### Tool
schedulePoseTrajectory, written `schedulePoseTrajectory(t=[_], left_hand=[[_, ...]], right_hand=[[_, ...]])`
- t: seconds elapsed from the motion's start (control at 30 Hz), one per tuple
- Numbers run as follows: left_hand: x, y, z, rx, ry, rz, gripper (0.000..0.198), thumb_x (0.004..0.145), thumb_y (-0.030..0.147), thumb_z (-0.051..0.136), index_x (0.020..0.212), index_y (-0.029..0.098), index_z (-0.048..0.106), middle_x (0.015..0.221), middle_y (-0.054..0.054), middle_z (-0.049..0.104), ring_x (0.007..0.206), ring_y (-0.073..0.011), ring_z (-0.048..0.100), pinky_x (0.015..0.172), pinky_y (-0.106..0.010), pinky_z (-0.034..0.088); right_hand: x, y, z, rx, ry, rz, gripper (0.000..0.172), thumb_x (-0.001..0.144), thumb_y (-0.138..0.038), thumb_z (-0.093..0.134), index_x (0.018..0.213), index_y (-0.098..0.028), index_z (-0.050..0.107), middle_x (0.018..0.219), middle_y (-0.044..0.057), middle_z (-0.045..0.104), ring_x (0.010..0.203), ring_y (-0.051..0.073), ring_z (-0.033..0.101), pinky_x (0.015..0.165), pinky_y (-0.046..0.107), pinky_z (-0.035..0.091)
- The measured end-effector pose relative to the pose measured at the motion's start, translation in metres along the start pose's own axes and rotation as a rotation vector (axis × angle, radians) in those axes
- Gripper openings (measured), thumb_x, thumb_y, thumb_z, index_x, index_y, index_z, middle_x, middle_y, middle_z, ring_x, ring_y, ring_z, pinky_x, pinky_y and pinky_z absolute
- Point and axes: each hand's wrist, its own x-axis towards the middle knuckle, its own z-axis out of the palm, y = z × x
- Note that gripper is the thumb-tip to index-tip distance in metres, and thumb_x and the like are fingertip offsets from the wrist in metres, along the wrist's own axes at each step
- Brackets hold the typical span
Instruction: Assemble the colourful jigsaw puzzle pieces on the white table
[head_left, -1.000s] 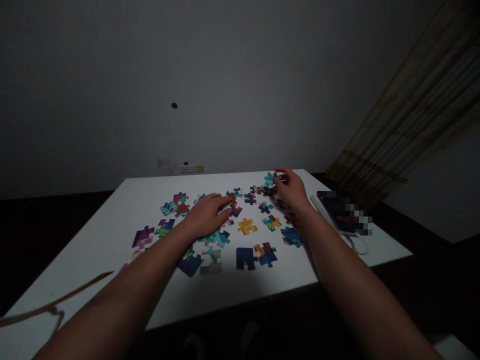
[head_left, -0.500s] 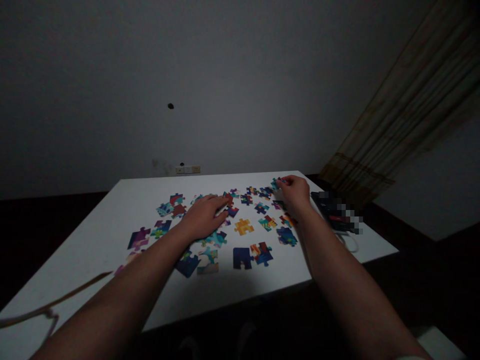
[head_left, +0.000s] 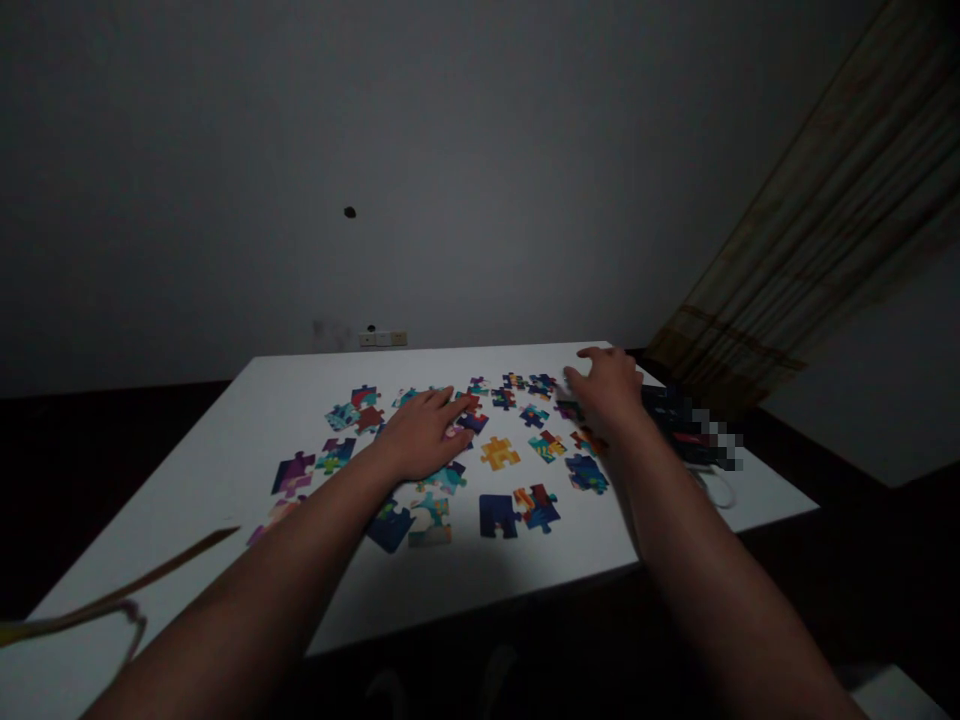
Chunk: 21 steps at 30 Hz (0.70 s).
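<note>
White tabletop (head_left: 187,510), head view: jigsaw pieces (head_left: 499,453) are scattered loose across its middle.
Left hand (head_left: 424,435): laid palm-down on the pieces, fingers spread; no piece is gripped.
Right hand (head_left: 607,392): held over the far-right pieces, fingers apart; nothing is seen held.

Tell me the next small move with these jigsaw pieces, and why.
Probably the open right hand should pick up the yellow jigsaw piece: it lies apart from the other pieces, between both hands, and is easy to reach, while the left hand lies spread over a cluster of pieces.
</note>
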Motion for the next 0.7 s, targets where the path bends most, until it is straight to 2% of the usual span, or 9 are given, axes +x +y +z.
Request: schedulePoseTrajectory(t=[0.07, 0.13, 0.2, 0.23, 0.3, 0.33, 0.5, 0.6, 0.7], left_hand=[[-0.001, -0.001, 0.0, 0.0, 0.018, -0.01, 0.066, 0.108, 0.059, 0.051, 0.166, 0.029, 0.053, 0.175, -0.012, 0.051, 0.158, -0.041, 0.049, 0.13, -0.062, 0.038], [-0.001, -0.002, 0.0, -0.002, 0.041, -0.003, 0.063, 0.106, 0.056, 0.054, 0.163, 0.027, 0.058, 0.17, -0.013, 0.056, 0.155, -0.0402, 0.052, 0.129, -0.061, 0.039], [-0.001, -0.002, 0.0, 0.005, 0.049, 0.009, 0.061, 0.105, 0.053, 0.056, 0.158, 0.025, 0.063, 0.165, -0.014, 0.061, 0.152, -0.0395, 0.055, 0.13, -0.06, 0.04], [0.0, -0.003, 0.0, 0.012, 0.045, 0.016, 0.06, 0.105, 0.053, 0.057, 0.157, 0.024, 0.064, 0.163, -0.014, 0.063, 0.152, -0.0393, 0.055, 0.13, -0.059, 0.04], [0.001, -0.003, 0.0, 0.031, 0.029, 0.02, 0.06, 0.105, 0.054, 0.056, 0.156, 0.024, 0.065, 0.163, -0.014, 0.063, 0.151, -0.0397, 0.055, 0.13, -0.06, 0.04], [0.001, -0.003, 0.0, 0.04, 0.021, 0.019, 0.06, 0.105, 0.054, 0.056, 0.156, 0.024, 0.065, 0.164, -0.014, 0.062, 0.152, -0.04, 0.055, 0.129, -0.06, 0.04], [0.002, -0.001, -0.001, 0.068, -0.021, -0.002, 0.065, 0.107, 0.057, 0.052, 0.161, 0.021, 0.061, 0.169, -0.016, 0.057, 0.155, -0.0403, 0.051, 0.131, -0.059, 0.037], [0.002, -0.003, 0.0, 0.082, -0.02, -0.022, 0.068, 0.108, 0.059, 0.05, 0.164, 0.022, 0.057, 0.172, -0.015, 0.054, 0.158, -0.0404, 0.049, 0.132, -0.059, 0.036], [0.002, -0.006, 0.003, 0.092, -0.007, -0.034, 0.069, 0.108, 0.06, 0.049, 0.165, 0.022, 0.055, 0.172, -0.016, 0.053, 0.158, -0.0405, 0.049, 0.132, -0.058, 0.036]], right_hand=[[-0.008, -0.016, -0.007, 0.25, -0.203, -0.183, 0.033, 0.097, -0.048, 0.073, 0.113, -0.021, 0.083, 0.119, 0.018, 0.075, 0.107, 0.035, 0.069, 0.094, 0.049, 0.055], [-0.02, -0.034, -0.01, 0.452, -0.525, -0.373, 0.033, 0.094, -0.054, 0.079, 0.106, -0.024, 0.084, 0.108, 0.011, 0.077, 0.094, 0.029, 0.069, 0.086, 0.042, 0.055], [-0.032, -0.049, -0.011, 0.516, -0.764, -0.505, 0.045, 0.082, -0.059, 0.092, 0.112, -0.026, 0.084, 0.104, 0.007, 0.076, 0.089, 0.026, 0.068, 0.081, 0.038, 0.054], [-0.037, -0.054, -0.011, 0.516, -0.823, -0.549, 0.054, 0.075, -0.059, 0.098, 0.116, -0.027, 0.083, 0.105, 0.006, 0.076, 0.088, 0.025, 0.067, 0.08, 0.037, 0.054], [-0.042, -0.061, -0.01, 0.508, -0.858, -0.606, 0.065, 0.068, -0.057, 0.104, 0.123, -0.029, 0.082, 0.108, 0.006, 0.075, 0.09, 0.025, 0.066, 0.08, 0.037, 0.054], [-0.043, -0.062, -0.01, 0.51, -0.853, -0.624, 0.064, 0.068, -0.055, 0.104, 0.123, -0.029, 0.082, 0.111, 0.006, 0.075, 0.092, 0.025, 0.067, 0.082, 0.037, 0.054], [-0.04, -0.057, -0.008, 0.536, -0.824, -0.679, 0.046, 0.078, -0.046, 0.098, 0.117, -0.028, 0.08, 0.116, 0.006, 0.072, 0.103, 0.026, 0.066, 0.093, 0.04, 0.053], [-0.041, -0.058, -0.009, 0.55, -0.836, -0.609, 0.043, 0.078, -0.039, 0.096, 0.114, -0.026, 0.076, 0.103, 0.003, 0.071, 0.09, 0.023, 0.063, 0.081, 0.036, 0.052], [-0.042, -0.061, -0.01, 0.637, -0.807, -0.51, 0.018, 0.089, -0.037, 0.081, 0.098, -0.025, 0.07, 0.087, 0.001, 0.068, 0.077, 0.02, 0.059, 0.07, 0.034, 0.046]])
